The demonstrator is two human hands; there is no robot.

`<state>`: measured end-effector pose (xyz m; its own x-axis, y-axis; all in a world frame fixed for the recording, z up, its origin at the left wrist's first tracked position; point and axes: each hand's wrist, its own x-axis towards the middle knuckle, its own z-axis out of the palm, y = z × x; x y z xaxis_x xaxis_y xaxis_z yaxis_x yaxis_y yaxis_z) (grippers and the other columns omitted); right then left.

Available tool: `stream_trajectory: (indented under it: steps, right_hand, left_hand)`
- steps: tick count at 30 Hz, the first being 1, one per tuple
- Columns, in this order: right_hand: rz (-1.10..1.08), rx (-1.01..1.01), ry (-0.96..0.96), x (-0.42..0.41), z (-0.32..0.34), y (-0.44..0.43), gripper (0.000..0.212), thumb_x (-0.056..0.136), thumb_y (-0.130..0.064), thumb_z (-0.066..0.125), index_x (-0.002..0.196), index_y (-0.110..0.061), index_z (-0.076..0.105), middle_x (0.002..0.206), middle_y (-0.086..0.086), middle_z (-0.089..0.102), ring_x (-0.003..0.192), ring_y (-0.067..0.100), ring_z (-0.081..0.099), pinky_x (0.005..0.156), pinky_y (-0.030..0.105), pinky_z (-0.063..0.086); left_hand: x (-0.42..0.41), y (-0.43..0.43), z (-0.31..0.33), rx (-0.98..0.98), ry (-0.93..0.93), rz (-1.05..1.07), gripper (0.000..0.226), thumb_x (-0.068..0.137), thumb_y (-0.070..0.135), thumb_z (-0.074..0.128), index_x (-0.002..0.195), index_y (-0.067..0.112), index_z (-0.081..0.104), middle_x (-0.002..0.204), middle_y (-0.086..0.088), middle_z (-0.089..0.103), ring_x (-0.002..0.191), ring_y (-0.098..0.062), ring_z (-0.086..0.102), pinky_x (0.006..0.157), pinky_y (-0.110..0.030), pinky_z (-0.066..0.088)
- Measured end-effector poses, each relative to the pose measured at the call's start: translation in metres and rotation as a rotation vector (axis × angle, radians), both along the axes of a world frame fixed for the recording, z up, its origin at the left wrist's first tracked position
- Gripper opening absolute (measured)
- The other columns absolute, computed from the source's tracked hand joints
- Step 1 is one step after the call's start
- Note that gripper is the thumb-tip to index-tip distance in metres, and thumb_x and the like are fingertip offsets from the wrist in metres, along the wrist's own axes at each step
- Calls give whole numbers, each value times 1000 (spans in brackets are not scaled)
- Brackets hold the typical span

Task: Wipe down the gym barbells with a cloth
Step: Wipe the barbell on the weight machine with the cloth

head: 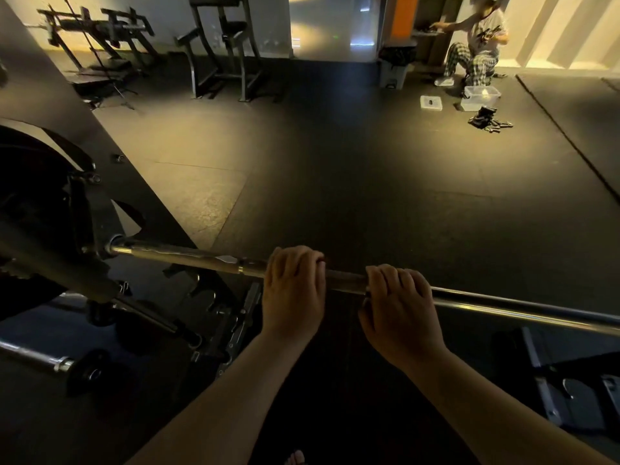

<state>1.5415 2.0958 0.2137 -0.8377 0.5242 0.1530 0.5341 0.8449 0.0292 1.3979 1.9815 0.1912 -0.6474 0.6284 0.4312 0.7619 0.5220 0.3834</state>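
A long steel barbell (pixel 503 305) runs across in front of me, from a rack at the left to the right edge of the view. My left hand (pixel 295 292) is wrapped over the bar near its middle. My right hand (pixel 399 305) grips it just to the right, a short gap away. The stretch of bar (pixel 345 280) between and left of my hands looks dull and brownish, while the part to the right shines. I cannot make out a cloth; if one is under my hands, it is hidden.
A large black weight plate (pixel 30 209) sits on the bar's left end by the rack. A second barbell (pixel 37 359) lies low at the left. A bench frame (pixel 570 391) is lower right. Far back right a person (pixel 476 45) crouches beside a bin (pixel 394 70) and a plastic box (pixel 479 97).
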Motion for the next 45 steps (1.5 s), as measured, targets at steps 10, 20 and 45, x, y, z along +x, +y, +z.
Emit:
stream_trajectory:
  steps: [10, 20, 45]
  right_hand:
    - [33, 20, 41, 2, -1, 2, 67, 83, -50, 63, 136, -10, 56, 123, 7, 64, 107, 26, 63, 99, 46, 48]
    - [72, 28, -1, 5, -10, 5, 68, 86, -45, 62, 141, -8, 51, 141, 13, 55, 131, 31, 52, 113, 48, 39]
    - [69, 30, 45, 2, -4, 2, 48, 83, -31, 70, 127, -13, 60, 128, 10, 62, 119, 29, 59, 106, 48, 45]
  left_hand:
    - [20, 9, -1, -7, 65, -160, 37, 106, 33, 38, 127, 15, 61, 132, -2, 57, 128, -19, 49, 118, -42, 34]
    - [46, 25, -1, -19, 82, -172, 38, 106, 30, 32, 128, 13, 57, 134, -7, 54, 131, -24, 48, 123, -45, 26]
    - [38, 22, 11, -68, 20, -221, 35, 104, 32, 30, 121, 17, 57, 125, -2, 57, 127, -22, 50, 125, -47, 21]
